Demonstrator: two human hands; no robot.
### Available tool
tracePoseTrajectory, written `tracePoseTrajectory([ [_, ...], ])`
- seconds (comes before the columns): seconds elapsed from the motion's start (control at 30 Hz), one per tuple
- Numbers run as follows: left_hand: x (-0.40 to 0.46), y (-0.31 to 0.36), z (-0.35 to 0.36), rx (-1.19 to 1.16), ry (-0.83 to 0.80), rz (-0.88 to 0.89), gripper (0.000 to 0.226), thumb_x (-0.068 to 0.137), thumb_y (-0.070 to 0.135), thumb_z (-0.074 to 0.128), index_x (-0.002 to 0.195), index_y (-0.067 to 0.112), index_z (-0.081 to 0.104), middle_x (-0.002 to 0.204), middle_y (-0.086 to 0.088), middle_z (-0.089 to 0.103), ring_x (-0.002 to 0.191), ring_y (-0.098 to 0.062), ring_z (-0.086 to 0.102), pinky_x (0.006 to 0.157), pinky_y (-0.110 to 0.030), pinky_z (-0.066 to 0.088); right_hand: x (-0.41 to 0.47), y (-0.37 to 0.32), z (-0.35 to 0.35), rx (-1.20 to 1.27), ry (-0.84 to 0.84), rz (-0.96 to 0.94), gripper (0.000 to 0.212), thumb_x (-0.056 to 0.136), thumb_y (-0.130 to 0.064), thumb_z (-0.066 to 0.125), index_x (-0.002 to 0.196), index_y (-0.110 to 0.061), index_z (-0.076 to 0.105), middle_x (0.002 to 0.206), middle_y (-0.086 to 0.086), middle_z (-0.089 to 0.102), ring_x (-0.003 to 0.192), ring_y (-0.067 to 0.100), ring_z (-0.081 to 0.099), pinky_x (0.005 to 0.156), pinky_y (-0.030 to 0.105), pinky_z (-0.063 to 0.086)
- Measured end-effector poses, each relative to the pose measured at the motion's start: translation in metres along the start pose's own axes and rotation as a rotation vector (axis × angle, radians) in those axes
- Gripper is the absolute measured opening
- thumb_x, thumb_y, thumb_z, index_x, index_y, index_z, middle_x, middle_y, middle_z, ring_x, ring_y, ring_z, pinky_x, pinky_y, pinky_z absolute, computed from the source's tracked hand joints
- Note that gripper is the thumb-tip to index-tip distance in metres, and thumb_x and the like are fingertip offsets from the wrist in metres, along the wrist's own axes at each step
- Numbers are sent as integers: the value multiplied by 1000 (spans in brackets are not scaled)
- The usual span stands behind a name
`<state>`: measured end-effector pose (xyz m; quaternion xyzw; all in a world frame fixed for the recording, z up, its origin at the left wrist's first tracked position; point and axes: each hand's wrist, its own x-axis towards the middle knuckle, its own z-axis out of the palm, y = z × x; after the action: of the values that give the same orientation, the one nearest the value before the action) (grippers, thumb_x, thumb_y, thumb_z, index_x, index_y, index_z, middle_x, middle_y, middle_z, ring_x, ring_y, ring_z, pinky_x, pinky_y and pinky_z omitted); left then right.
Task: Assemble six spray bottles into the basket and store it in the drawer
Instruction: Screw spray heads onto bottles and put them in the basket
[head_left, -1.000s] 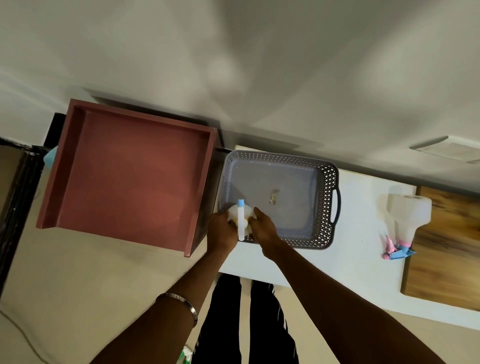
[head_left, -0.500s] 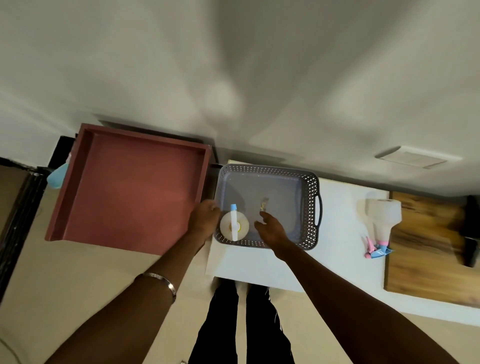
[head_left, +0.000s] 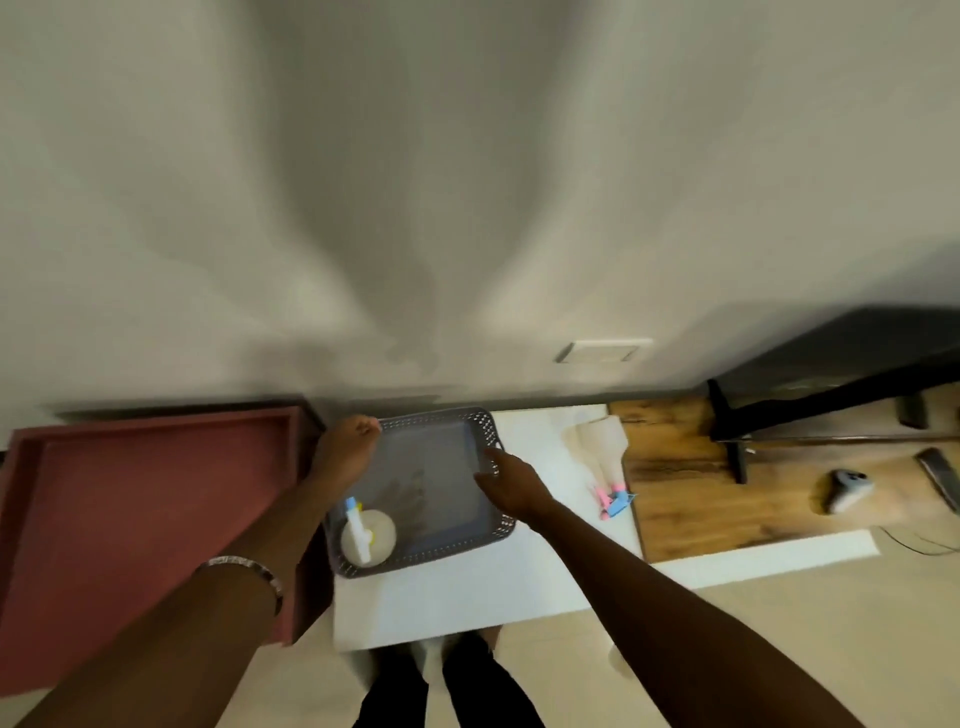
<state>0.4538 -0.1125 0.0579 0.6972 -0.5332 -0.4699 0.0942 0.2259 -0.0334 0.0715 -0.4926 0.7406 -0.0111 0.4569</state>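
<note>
barely begun: one white spray bottle with a blue nozzle (head_left: 366, 535) stands in the grey perforated plastic basket (head_left: 496, 532).
left hand (head_left: 345, 449) seems curled on the rim; right hand (head_left: 511, 486), fingers extended, touches its side; maroon wooden drawer (head_left: 130, 514) holds no basket yet.

drawer (head_left: 145, 514) left of basket (head_left: 498, 530), one spray bottle (head_left: 366, 535) inside, another spray bottle (head_left: 605, 462) right
</note>
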Motion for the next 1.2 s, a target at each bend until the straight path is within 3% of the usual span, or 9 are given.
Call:
tracePoseTrajectory([
  [0.17,-4,54,51,12,-116,74,30,80,36,43,74,12,60,84,-23,65,82,-22,58,74,-35,41,-10,45,-46,-25,43,52,59,100,-28,52,153,-10,32,158,12,37,144,27,36,115,33,29],
  [0.3,-7,82,109,16,-144,40,32,90,28,46,61,14,48,70,-10,58,76,-23,58,68,-32,37,-7,93,-81,-42,74,87,61,101,-29,51,155,-11,29,160,10,33,145,27,35,117,35,28],
  [0.4,-8,99,157,-31,-173,-27,24,92,26,51,91,9,67,100,-16,70,98,-29,64,81,-30,43,6,130,-108,-48,81,117,63,99,-30,53,155,-15,28,158,9,37,137,30,46,104,37,42],
  [0.53,-10,124,217,-45,-189,-63,33,96,24,50,123,10,62,133,-6,60,122,-25,56,98,-28,41,36,182,-138,-87,66,90,60,96,-26,59,151,-14,36,149,11,49,131,28,52,100,30,44],
  [0.6,-9,134,251,-57,-163,-59,32,98,24,50,124,10,62,136,-4,58,126,-22,53,104,-26,38,52,208,-151,-133,34,58,60,95,-24,62,149,-14,38,148,12,50,129,26,52,99,29,43],
  [0.7,-6,146,296,-140,-149,-130,32,97,26,51,124,12,61,136,-3,58,125,-23,53,107,-30,40,76,242,-163,-259,2,8,68,95,-26,62,154,-16,30,156,8,39,141,25,41,112,34,37],
  [1.0,31,147,388,-434,-161,-343,39,99,16,46,138,13,48,144,-7,49,128,-25,49,108,-33,41,143,292,-153,-532,-5,-205,81,92,-22,68,156,-26,18,166,2,15,145,27,37,107,38,45],
  [1.2,69,138,428,-711,-165,-464,41,101,17,46,141,12,40,139,-13,50,127,-29,49,112,-41,39,180,311,-136,-583,-28,-368,93,90,-21,70,157,-33,7,167,-3,-5,123,28,60,89,38,60],
])
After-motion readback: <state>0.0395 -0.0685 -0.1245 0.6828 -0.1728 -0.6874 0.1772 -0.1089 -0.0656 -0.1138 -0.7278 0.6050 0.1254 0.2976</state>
